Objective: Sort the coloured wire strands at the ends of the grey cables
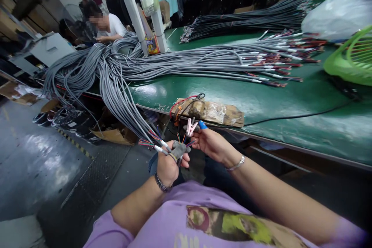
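Note:
My left hand [168, 164] is closed round the stripped end of a grey cable [161, 148], whose coloured inner wires [181, 138] fan out above my fingers. My right hand [210, 143] pinches a small pink clip [190, 127] just above those wires; a blue finger cover [202, 124] shows on one fingertip. The cable belongs to a thick grey bundle [116, 81] that hangs over the edge of the green table [261, 102]. Both hands are in front of that edge, below a taped wooden block [215, 111] with red and black leads.
More grey cables [232, 60] with stripped ends lie across the table, and a dark bundle [247, 17] lies behind them. A green fan guard [353, 58] and a plastic bag [340, 11] sit at the right. A white post [130, 7] stands at the back. Another person [106, 25] sits at far left.

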The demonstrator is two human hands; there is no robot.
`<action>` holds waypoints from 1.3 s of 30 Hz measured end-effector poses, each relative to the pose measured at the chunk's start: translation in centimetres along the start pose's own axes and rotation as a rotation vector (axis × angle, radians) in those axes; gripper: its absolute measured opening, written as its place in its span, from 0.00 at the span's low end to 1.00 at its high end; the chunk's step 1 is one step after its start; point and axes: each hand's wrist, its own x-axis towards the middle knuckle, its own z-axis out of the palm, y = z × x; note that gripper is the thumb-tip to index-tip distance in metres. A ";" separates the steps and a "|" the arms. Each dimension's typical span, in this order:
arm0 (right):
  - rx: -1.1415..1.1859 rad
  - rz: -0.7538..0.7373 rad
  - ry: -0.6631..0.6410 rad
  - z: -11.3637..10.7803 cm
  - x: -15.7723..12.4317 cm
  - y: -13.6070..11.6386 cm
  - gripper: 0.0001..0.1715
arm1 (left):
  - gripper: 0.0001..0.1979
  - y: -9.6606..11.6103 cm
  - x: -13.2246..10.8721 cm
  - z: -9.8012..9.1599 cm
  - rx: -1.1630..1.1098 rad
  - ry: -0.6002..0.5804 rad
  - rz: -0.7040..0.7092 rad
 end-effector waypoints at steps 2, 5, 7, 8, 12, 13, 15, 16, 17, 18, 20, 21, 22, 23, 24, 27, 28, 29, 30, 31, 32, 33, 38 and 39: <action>-0.030 -0.088 -0.049 0.2 0.3 -0.2 0.21 | 0.15 0.0 0.2 0.3 -0.008 -0.016 0.002; -0.152 -0.332 0.016 0.4 0.6 0.1 0.24 | 0.14 -0.1 0.5 0.5 -0.006 -0.028 -0.014; -0.209 -0.399 0.043 0.4 0.8 0.6 0.26 | 0.14 -0.2 0.7 0.6 0.005 -0.032 -0.025; -0.203 -0.381 0.022 0.4 0.9 0.8 0.26 | 0.14 -0.3 0.8 0.7 0.010 -0.032 -0.026; 0.009 -0.187 -0.100 0.9 1.4 1.3 0.26 | 0.14 -0.5 1.0 0.8 0.011 -0.022 -0.023; 0.064 -0.159 -0.102 1.1 1.5 1.3 0.25 | 0.14 -0.5 1.0 0.8 0.009 -0.019 -0.024; 0.136 -0.142 -0.084 1.4 1.6 1.3 0.23 | 0.13 -0.6 1.0 0.7 0.010 -0.016 -0.030; 0.154 -0.145 -0.075 1.5 1.6 1.2 0.22 | 0.13 -0.7 1.0 0.7 0.014 -0.017 -0.032; 0.166 -0.151 -0.070 1.6 1.6 1.2 0.21 | 0.13 -0.8 1.0 0.6 0.021 -0.021 -0.032; 0.174 -0.153 -0.069 1.7 1.6 1.1 0.21 | 0.13 -0.9 1.0 0.5 0.030 -0.025 -0.033; 0.181 -0.150 -0.072 1.7 1.6 1.1 0.21 | 0.12 -1.1 1.0 0.4 0.047 -0.035 -0.030; 0.180 -0.145 -0.074 1.7 1.6 1.1 0.22 | 0.12 -1.2 1.0 0.3 0.054 -0.039 -0.028; 0.176 -0.138 -0.075 1.7 1.6 1.1 0.23 | 0.12 -1.3 1.0 0.3 0.059 -0.043 -0.024; 0.169 -0.129 -0.079 1.6 1.4 1.1 0.24 | 0.12 -1.3 1.0 0.2 0.064 -0.044 -0.020; 0.157 -0.121 -0.085 1.5 1.2 1.2 0.26 | 0.12 -1.3 0.9 0.1 0.068 -0.045 -0.014; 0.076 -0.093 -0.126 1.1 0.0 1.3 0.29 | 0.13 -1.5 0.6 -0.3 0.091 -0.046 0.002; 0.027 -0.085 -0.143 0.9 -0.6 1.4 0.29 | 0.13 -1.6 0.4 -0.4 0.105 -0.051 0.007; -0.030 -0.082 -0.153 0.8 -1.2 1.4 0.28 | 0.14 -1.6 0.2 -0.6 0.122 -0.059 0.012; -0.095 -0.089 -0.154 0.7 -1.7 1.4 0.26 | 0.14 -1.7 0.1 -0.7 0.141 -0.070 0.016; -0.170 -0.110 -0.148 0.6 -2.2 1.4 0.24 | 0.15 -1.7 -0.1 -0.8 0.165 -0.082 0.019; -0.243 -0.143 -0.135 0.6 -2.7 1.3 0.22 | 0.15 -1.6 -0.3 -0.9 0.193 -0.098 0.018; -0.315 -0.179 -0.124 0.6 -3.0 1.2 0.20 | 0.15 -1.6 -0.4 -0.9 0.222 -0.115 0.012; -0.560 -0.238 -0.181 0.9 -3.5 0.5 0.18 | 0.16 -0.9 -0.4 -0.7 0.302 -0.201 -0.104; -0.587 -0.244 -0.190 0.9 -3.4 0.4 0.18 | 0.17 -0.8 -0.4 -0.7 0.294 -0.209 -0.121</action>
